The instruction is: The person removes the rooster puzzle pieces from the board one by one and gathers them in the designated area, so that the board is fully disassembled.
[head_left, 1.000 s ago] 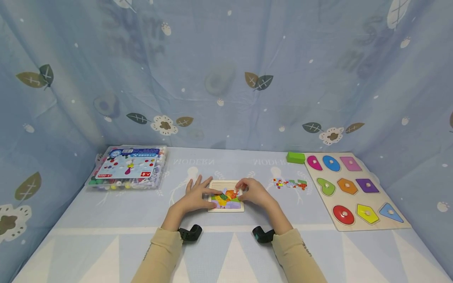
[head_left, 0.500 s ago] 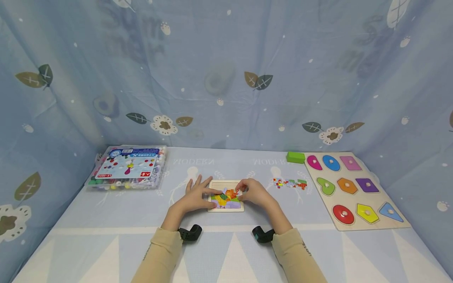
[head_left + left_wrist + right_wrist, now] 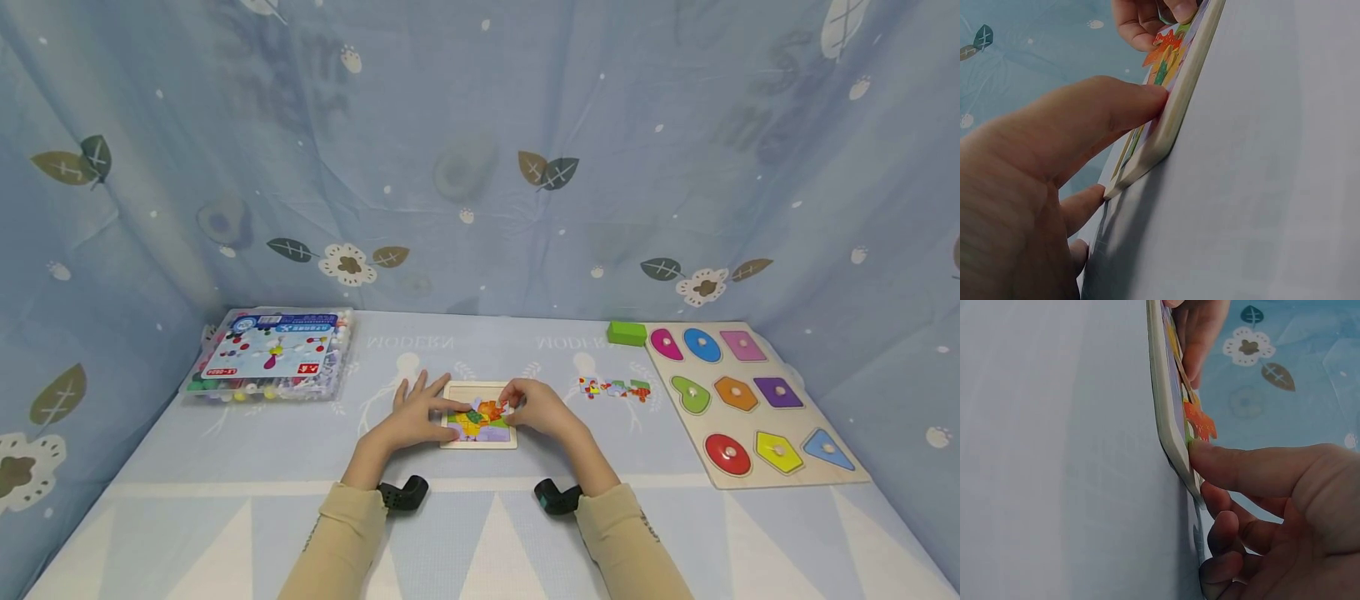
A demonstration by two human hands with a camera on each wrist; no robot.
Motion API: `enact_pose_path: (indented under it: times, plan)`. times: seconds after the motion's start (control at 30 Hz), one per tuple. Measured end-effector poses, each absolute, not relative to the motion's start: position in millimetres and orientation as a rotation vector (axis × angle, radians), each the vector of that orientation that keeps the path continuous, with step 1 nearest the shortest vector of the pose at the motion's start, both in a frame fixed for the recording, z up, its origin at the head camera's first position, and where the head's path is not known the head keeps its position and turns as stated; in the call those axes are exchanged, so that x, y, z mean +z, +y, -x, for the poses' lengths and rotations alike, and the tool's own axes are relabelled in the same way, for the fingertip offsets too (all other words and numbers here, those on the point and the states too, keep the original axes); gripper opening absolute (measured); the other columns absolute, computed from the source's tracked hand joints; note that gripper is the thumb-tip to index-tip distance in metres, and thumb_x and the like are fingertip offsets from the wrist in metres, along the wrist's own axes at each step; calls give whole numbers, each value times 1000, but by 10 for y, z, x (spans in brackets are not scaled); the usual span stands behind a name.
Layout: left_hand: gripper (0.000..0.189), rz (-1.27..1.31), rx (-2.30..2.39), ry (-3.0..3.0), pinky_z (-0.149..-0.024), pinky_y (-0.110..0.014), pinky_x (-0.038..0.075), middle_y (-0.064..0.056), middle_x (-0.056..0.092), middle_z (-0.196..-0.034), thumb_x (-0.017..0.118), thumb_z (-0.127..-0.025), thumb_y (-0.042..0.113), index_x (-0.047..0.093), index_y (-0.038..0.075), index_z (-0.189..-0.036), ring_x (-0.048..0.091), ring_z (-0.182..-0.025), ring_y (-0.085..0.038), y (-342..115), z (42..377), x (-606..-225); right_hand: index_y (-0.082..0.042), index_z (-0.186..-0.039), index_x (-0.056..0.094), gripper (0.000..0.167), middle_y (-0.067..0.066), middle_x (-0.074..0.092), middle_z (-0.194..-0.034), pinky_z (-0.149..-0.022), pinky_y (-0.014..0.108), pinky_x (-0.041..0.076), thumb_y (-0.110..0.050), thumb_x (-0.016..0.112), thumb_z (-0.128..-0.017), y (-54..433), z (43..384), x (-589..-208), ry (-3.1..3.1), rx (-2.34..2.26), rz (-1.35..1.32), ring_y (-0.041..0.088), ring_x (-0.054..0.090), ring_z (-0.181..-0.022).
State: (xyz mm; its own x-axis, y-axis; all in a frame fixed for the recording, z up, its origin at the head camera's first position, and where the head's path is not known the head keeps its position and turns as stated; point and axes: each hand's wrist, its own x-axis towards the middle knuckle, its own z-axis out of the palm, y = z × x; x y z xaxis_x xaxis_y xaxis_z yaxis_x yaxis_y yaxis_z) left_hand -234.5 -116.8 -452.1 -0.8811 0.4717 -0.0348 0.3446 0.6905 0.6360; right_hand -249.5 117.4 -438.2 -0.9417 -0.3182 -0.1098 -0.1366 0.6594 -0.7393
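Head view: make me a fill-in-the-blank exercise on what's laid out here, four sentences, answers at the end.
1. The right hand is ____ the framed puzzle and the loose puzzle pieces.
2. The hexagon on the shape board is coloured ____.
3. The block beside the board's far corner is coloured ____.
4. The plastic box lies on the ____ side of the view, opposite the shape board.

Missing words: between; orange; green; left.

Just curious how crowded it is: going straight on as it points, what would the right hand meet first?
Most likely the picture puzzle: the right hand is at its right edge, with the orange part just ahead. Whether it would catch or slide over is hard to judge.
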Motion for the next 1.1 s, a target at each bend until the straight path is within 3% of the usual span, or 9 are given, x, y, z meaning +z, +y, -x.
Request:
enact_pose_path:
  times: [0.57,1.1]
  plan:
    - [43,-659,966,2704,-104,-60,-11,-14,24,-151,73,-73,31,67,25,-115,-5,-138,-43,-1169,2347,-4516,-6,-86,61,22,3,54,-75,-62,26,40,4,72,-70,1180,2513,-4420,2592,-1241,350,14,48,-68]
    - [45,-686,945,2710,-104,-61,-12,-15,19,-152,72,-75,33,65,26,-119,-6,-138,-44,-1175,2364,-4531,-6,-93,69,19,2,55,-75,-62,25,39,3,65,-76,1184,2504,-4400,2552,-1272,314,14,47,-69]
